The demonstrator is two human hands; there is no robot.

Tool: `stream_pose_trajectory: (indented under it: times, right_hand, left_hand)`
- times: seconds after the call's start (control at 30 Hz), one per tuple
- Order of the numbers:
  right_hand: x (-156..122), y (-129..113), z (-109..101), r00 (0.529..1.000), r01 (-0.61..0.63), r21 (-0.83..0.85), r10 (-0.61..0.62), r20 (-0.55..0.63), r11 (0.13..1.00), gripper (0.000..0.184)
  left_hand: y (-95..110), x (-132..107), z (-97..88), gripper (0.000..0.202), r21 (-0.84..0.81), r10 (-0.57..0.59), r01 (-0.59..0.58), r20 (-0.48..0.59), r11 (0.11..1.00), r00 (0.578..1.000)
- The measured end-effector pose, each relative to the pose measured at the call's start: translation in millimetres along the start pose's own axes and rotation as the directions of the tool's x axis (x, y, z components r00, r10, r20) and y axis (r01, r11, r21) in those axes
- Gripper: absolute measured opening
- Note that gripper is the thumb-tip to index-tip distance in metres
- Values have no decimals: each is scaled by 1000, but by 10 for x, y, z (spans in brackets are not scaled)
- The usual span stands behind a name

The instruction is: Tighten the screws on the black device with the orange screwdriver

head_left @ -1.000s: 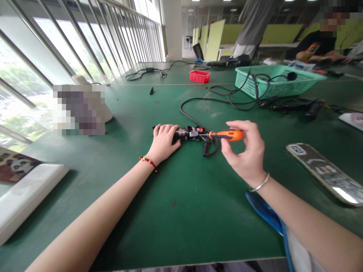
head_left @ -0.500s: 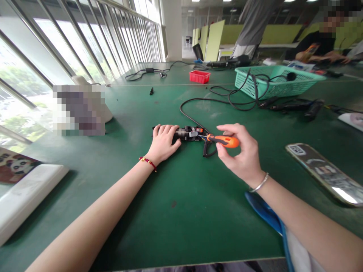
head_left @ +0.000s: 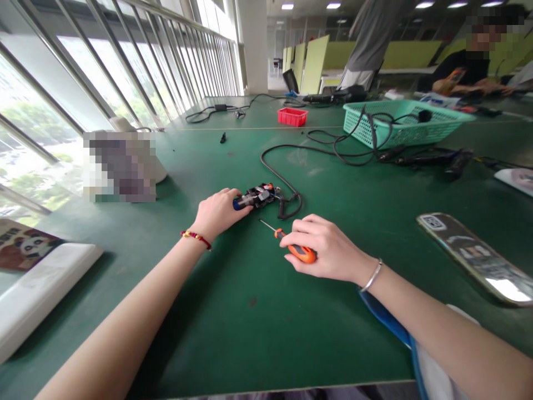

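Note:
My left hand is closed around the near end of a small black motorized device with exposed wires and a metal cylinder, resting on the green table. A black cable runs from the device's far end. In my right hand is a screwdriver with an orange and black handle, gripped between thumb and fingers. Its thin metal shaft points away to the left, and the tip is apart from the device, just in front of it.
A phone lies at the right. Behind it are a green basket with cables and dark tools beside it, and a red tray. A white box-shaped object is at the left. Another person sits at the far right.
My right hand and the screwdriver have drawn back toward me and left, away from the device. My left hand has shifted left, and the device has turned and moved slightly left.

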State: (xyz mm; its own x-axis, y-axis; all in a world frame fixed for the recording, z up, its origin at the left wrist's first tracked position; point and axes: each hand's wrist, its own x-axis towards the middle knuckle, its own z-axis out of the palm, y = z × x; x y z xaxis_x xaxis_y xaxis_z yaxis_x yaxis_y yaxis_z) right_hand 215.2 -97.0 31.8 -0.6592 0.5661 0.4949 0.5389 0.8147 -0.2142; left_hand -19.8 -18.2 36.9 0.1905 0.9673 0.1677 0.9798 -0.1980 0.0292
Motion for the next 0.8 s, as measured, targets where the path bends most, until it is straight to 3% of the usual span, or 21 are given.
stream_pose_trajectory:
  times: [0.13,0.27,0.47,0.53,0.6,0.8]
  right_hand:
    - [-8,15,43,998,-37,36,35,47,999,14]
    - [4,27,64,995,-77,53,73,68,996,15]
    - [14,9,128,990,-101,81,92,110,992,18]
    - [16,-1,164,988,-101,95,88,125,990,19]
    - [17,-5,190,986,-103,113,87,142,988,20]
    - [14,8,192,984,-120,137,99,147,983,20]
  left_hand:
    - [-341,36,-85,45,10,-182,181,49,983,982]
    - [-678,10,-137,55,50,-349,349,5,936,937]
    - [-989,-22,-130,62,24,-597,613,-201,790,777]
    - [-1056,-8,-106,61,46,-594,613,-201,789,779]
    - [-1109,8,-77,59,85,-550,575,-208,814,809]
    - [-1145,-1,-26,52,159,-460,527,-324,835,827]
